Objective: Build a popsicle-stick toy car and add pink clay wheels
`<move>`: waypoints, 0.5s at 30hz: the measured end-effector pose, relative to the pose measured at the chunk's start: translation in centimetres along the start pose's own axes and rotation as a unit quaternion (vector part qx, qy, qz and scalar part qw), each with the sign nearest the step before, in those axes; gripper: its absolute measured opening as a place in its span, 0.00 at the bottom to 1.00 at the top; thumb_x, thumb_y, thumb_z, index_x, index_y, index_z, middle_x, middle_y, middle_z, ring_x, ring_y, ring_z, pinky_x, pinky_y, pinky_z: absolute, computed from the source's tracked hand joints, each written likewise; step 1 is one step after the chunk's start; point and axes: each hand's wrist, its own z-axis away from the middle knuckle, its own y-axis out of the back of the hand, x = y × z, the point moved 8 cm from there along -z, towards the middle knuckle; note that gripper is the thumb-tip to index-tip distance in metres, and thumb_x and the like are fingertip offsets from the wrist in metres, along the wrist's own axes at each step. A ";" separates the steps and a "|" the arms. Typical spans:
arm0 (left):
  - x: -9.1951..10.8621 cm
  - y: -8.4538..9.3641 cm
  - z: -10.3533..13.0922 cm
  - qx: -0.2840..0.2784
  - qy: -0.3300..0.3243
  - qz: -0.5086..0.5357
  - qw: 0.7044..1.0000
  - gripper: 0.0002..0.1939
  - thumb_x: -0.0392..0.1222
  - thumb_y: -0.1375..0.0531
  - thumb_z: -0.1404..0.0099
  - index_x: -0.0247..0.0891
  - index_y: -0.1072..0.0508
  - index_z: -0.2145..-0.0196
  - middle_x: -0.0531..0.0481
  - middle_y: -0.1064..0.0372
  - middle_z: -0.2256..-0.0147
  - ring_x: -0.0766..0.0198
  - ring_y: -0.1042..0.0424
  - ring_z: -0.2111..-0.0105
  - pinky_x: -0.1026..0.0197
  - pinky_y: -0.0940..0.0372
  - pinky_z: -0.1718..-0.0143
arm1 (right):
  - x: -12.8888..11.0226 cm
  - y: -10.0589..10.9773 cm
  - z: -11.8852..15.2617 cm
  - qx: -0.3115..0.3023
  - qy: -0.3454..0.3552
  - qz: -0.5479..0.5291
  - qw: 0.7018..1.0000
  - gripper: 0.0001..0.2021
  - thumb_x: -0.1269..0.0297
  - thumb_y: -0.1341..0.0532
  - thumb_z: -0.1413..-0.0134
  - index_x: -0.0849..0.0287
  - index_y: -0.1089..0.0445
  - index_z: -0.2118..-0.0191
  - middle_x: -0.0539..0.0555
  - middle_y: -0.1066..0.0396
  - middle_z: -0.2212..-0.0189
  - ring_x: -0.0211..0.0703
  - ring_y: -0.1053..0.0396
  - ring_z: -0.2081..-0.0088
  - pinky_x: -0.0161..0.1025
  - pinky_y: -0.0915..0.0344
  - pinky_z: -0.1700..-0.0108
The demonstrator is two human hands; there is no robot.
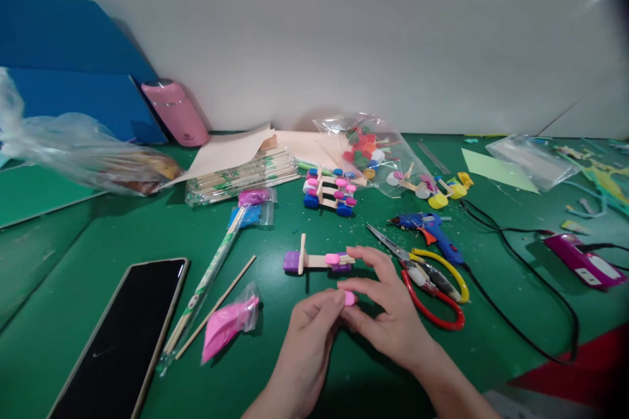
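A small pink piece of modelling clay (349, 299) is pinched between the fingertips of my left hand (309, 340). My right hand (393, 314) also closes on it, with the thumb below and a finger above, while its index finger stretches out near the craft-stick model. That model (317, 262) lies just beyond my hands, with purple blocks at its ends, a crosswise stick and a pink clay piece on top. Left of my hands sit a bag of pink clay (230, 327) and a loose wooden stick (216, 308).
Scissors (427, 281), a blue glue gun (432, 232) and its cord are on the right. Finished-looking stick models (329, 193) stand at the back, near a bag of coloured caps (366, 150). A phone (122, 340) and wrapped sticks (206, 281) lie left.
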 end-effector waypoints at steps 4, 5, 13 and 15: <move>0.0 0.0 0.2 -0.005 0.003 0.009 1.000 0.07 0.42 0.39 0.45 0.38 0.23 0.73 0.53 0.32 0.78 0.69 0.38 0.75 0.68 0.41 0.70 | 0.0 -0.2 -0.1 -0.008 -0.007 0.004 1.000 0.08 0.67 0.38 0.53 0.56 0.29 0.64 0.55 0.44 0.48 0.50 0.47 0.46 0.48 0.46 0.46; 0.0 0.0 0.2 -0.010 0.003 0.000 1.000 0.07 0.42 0.39 0.45 0.37 0.23 0.73 0.53 0.32 0.78 0.69 0.38 0.74 0.67 0.41 0.69 | -0.1 -0.2 -0.1 -0.013 -0.003 0.004 1.000 0.08 0.68 0.38 0.53 0.56 0.29 0.63 0.54 0.44 0.48 0.50 0.48 0.46 0.48 0.46 0.46; -0.2 0.3 -0.1 -0.004 -0.006 -0.082 0.997 0.07 0.39 0.38 0.47 0.32 0.24 0.73 0.48 0.30 0.73 0.66 0.37 0.71 0.63 0.42 0.65 | -0.5 -0.4 -0.2 -0.033 0.030 0.019 0.999 0.12 0.72 0.39 0.54 0.55 0.30 0.61 0.54 0.44 0.48 0.50 0.48 0.46 0.49 0.48 0.45; -0.2 0.3 -0.1 -0.005 -0.011 -0.082 0.997 0.06 0.39 0.38 0.47 0.32 0.24 0.73 0.49 0.30 0.74 0.66 0.37 0.71 0.63 0.42 0.65 | -0.5 -0.3 -0.2 -0.028 0.033 0.021 0.999 0.11 0.73 0.39 0.54 0.55 0.30 0.62 0.53 0.44 0.48 0.50 0.48 0.46 0.49 0.48 0.45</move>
